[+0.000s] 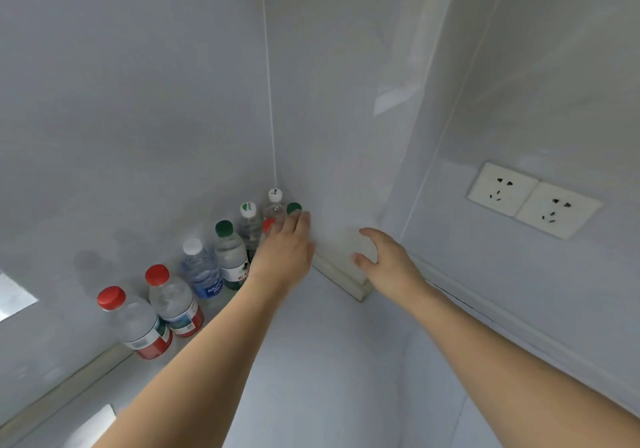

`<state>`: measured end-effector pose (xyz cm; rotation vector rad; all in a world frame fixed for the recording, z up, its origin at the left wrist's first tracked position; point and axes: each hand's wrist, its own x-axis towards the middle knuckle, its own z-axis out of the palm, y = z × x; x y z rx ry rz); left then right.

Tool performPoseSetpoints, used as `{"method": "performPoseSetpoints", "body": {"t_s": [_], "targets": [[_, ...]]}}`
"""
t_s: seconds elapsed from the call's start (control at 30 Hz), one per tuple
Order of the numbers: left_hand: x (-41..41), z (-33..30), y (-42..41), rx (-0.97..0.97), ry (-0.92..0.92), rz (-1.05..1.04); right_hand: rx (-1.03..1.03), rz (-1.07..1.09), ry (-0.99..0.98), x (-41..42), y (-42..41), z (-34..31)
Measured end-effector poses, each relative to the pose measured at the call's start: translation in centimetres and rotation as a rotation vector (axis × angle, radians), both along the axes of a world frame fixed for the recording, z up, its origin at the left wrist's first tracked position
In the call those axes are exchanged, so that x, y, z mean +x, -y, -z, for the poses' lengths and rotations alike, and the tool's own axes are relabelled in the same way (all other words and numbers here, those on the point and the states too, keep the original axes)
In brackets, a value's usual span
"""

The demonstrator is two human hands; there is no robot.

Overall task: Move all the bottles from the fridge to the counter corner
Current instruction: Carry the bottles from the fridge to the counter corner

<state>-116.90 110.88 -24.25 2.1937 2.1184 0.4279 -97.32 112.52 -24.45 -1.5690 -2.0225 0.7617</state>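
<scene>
Nearest to me, at about 8 o'clock, two red-capped bottles (138,323) stand upright on the counter (329,361) against the wall (121,118), side by side and nearly touching. Past them toward 10 o'clock I see a white-capped bottle (201,271) with a blue label, then a green-capped bottle (230,257) just beside it, the row running into the corner. My left hand (284,250) reaches in at roughly 11 o'clock, fingers straight and together, laid over a red cap (267,225) and up against a green cap (294,208); I cannot tell whether it presses either one. My right hand (384,257) hovers at 1 o'clock, fingers loosely spread, holding nothing, near a pale block (346,271) at the wall's foot. Farthest in, two more white-capped bottles (275,202) stand in the corner itself. Off at 2 o'clock, a double socket (533,198) sits on the side wall.
</scene>
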Motion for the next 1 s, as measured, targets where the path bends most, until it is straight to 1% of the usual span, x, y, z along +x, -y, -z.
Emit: {"method": "performPoseSetpoints", "body": {"t_s": [0.1, 0.33, 0.4, 0.6, 0.73, 0.87, 0.93, 1.0], "targets": [[2.5, 0.6, -0.1, -0.019, -0.067, 0.104, -0.014, 0.06, 0.05, 3.4, 2.0, -0.3], [12.4, 0.2, 0.9, -0.024, -0.107, 0.354, -0.04, 0.26, 0.177, 13.4, 7.5, -1.3], [16.2, -0.7, 1.9, -0.014, -0.115, 0.445, -0.029, 0.32, 0.195, 16.7, 9.9, -2.0], [27.2, -4.0, 6.4, 0.042, -0.149, 0.63, -0.044, 0.482, 0.205, 25.6, 18.0, -4.0], [35.6, -5.6, 12.0, 0.05, -0.151, 0.765, -0.037, 0.607, 0.185, 32.2, 26.2, -5.6], [44.1, -6.8, 19.7, 0.058, -0.158, 0.912, -0.038, 0.757, 0.183, 39.1, 36.0, -6.8], [47.1, -7.6, 22.9, 0.057, -0.128, 0.967, -0.041, 0.811, 0.177, 41.3, 39.7, -7.2], [51.0, -8.3, 27.4, 0.092, -0.105, 1.055, -0.029, 0.899, 0.177, 44.0, 45.1, -7.7]]}}
